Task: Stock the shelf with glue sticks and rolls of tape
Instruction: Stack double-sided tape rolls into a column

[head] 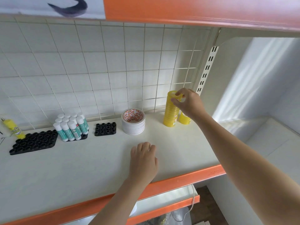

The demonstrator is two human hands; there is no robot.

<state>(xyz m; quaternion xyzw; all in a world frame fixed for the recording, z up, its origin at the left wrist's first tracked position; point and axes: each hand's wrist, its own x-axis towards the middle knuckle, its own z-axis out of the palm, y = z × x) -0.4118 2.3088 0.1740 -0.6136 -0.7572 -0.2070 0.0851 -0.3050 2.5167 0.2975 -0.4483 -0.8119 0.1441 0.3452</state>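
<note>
Yellow tape stack (170, 111) in R hand (189, 102) fingers

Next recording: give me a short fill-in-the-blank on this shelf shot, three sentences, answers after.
1. The right hand grips the top of the tall stack of ____ tape rolls.
2. The left hand rests on the ____, holding nothing.
3. The glue sticks have ____ caps.

Missing words: yellow; shelf; white
</note>
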